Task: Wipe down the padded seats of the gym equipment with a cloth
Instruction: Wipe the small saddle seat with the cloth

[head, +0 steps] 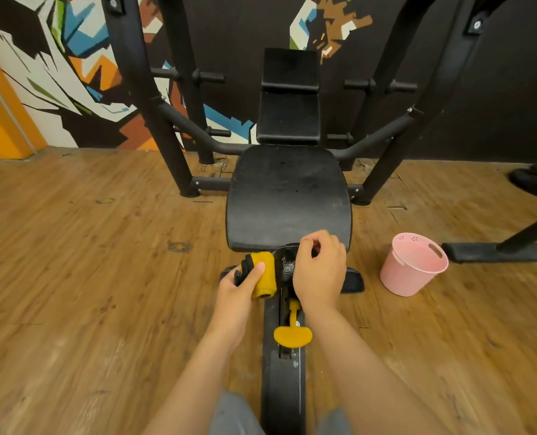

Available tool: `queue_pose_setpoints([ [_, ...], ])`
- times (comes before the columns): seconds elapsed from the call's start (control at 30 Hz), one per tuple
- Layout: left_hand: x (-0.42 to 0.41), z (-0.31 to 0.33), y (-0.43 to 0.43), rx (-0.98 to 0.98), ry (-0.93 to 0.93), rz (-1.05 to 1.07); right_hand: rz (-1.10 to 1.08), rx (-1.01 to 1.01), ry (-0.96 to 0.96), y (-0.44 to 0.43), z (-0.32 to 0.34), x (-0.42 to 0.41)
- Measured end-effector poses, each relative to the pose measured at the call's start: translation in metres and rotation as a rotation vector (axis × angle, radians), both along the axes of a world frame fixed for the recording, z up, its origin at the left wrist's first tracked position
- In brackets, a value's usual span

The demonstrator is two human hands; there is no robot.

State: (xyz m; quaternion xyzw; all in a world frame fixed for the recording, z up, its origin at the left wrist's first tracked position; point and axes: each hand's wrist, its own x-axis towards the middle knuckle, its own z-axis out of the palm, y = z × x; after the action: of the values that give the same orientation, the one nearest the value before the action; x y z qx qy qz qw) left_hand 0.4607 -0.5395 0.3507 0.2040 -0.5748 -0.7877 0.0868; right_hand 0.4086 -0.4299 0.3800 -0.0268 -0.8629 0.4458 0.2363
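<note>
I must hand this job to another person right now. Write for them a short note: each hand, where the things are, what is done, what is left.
Left hand: holds the yellow and black cloth, bunched, just below the front edge of the seat.
Right hand: closed on a black pad at the seat's front edge; what the fingers grip is hidden.
Pink bucket: on the floor, right of the seat.
Done: cannot tell; the seat looks scuffed and dusty.
Left: wipe the seat and backrest.
</note>
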Motion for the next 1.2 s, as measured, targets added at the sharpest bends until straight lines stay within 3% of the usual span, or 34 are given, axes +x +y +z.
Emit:
queue_pose_setpoints([
  [0.1, 0.009, -0.008, -0.005, 0.050, 0.040, -0.091, -0.002, 0.008, 0.015, -0.001, -0.001, -0.001],
  [0.23, -0.007, 0.006, -0.005, -0.046, 0.073, -0.056, -0.006, 0.019, 0.015, -0.001, -0.002, -0.001],
  [0.33, -0.025, 0.030, -0.004, -0.206, 0.153, -0.088, 0.011, 0.015, 0.028, -0.001, -0.003, -0.001],
  [0.43, -0.035, 0.053, -0.003, -0.457, 0.273, -0.278, 0.023, -0.033, 0.047, 0.000, -0.001, -0.001],
  [0.53, -0.043, 0.059, -0.008, -0.573, 0.260, -0.344, 0.028, -0.074, 0.029, 0.000, -0.002, -0.001],
  [0.63, -0.047, 0.054, -0.012, -0.529, 0.212, -0.275, 0.030, -0.087, 0.012, 0.000, -0.002, -0.001],
  [0.87, -0.024, 0.005, -0.006, -0.204, 0.027, -0.068, 0.020, -0.067, -0.004, 0.002, -0.006, -0.002],
  [1.2, 0.031, -0.004, 0.029, -0.155, 0.118, 0.117, 0.014, -0.045, 0.028, -0.001, -0.006, -0.001],
])
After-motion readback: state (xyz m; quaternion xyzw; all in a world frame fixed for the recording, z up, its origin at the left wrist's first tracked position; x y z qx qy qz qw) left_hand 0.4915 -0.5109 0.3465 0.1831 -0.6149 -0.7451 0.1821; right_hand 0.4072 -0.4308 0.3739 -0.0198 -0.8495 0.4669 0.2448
